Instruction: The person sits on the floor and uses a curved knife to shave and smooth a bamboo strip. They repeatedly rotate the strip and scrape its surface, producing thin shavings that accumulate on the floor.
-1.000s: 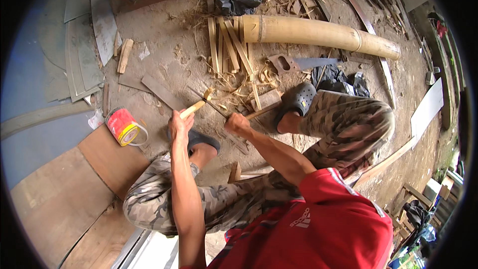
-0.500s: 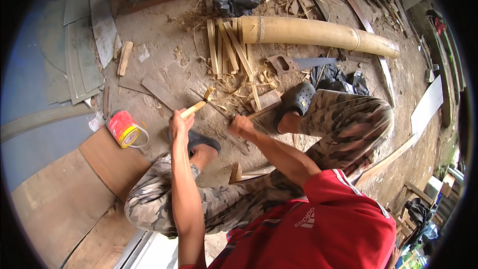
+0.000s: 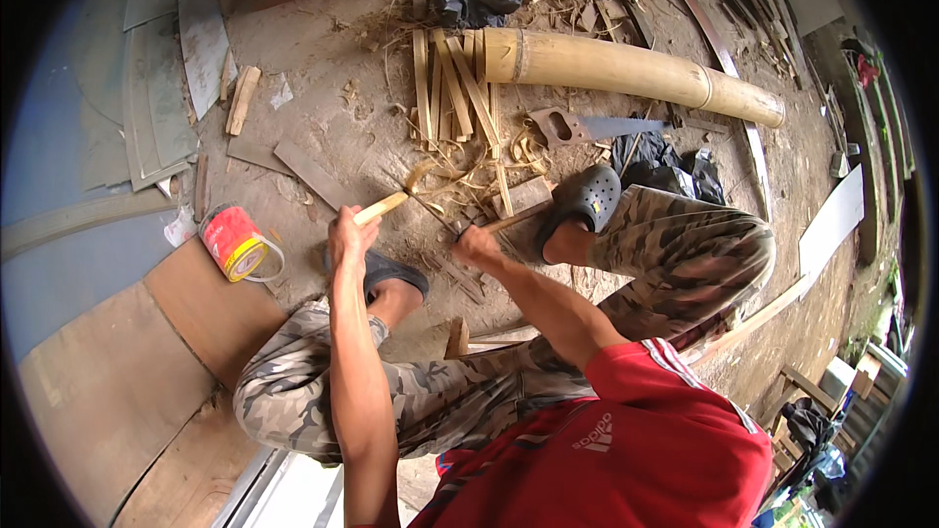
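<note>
My left hand [image 3: 349, 237] is closed around the near end of a pale bamboo strip [image 3: 380, 208], which slants away from me to the right. In my right hand [image 3: 477, 246] is a knife [image 3: 431, 212] with a thin dark blade and a long wooden handle. The blade crosses the strip at its far end. A blurred curl of bamboo shaving [image 3: 421, 174] stands at that end, just beyond the blade. My fingers hide part of the knife where blade and handle meet.
Several split bamboo strips [image 3: 453, 88] lie ahead, beside a thick bamboo pole [image 3: 606, 66]. A handsaw [image 3: 564, 126] and black plastic bags [image 3: 665, 166] are by my right shoe [image 3: 593, 194]. To the left stands a red and yellow bucket [image 3: 235, 242] near wooden boards [image 3: 210, 308].
The blade now sits at the strip's far end, where more of the strip stuck out past it before. The shaving there has become a blurred curl. The whole view has shifted slightly.
</note>
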{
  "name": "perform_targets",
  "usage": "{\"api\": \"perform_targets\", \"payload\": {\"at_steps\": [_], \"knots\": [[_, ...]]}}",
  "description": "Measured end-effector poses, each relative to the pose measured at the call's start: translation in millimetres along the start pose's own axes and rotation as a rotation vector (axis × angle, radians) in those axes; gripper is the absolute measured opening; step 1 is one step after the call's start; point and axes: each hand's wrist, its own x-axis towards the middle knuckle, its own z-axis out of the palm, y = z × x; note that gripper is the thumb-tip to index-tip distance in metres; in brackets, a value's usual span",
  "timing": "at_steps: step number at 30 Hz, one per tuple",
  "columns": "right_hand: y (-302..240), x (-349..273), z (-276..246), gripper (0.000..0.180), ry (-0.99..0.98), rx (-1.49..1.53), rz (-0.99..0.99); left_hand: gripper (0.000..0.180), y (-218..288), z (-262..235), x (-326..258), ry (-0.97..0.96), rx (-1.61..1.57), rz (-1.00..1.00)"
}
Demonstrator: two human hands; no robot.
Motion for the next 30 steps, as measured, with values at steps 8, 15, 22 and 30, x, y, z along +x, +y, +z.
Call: {"api": "perform_targets", "payload": {"at_steps": [8,15,22,30], "knots": [[10,-28,15,0.031,0.107,0.082,-0.189,0.057,1,14,-11,0.016,0.02,0.009],[19,-4,21,0.031,0.008,0.15,0.147,0.058,-9,4,-9,-0.003,-0.01,0.011],[14,-27,18,0.038,0.023,0.202,-0.124,0.056,-8,7,-11,0.009,0.015,0.029],[-18,-35,14,0.045,0.107,0.123,-0.388,0.057,-12,-1,-5,0.053,-0.025,-0.031]]}}
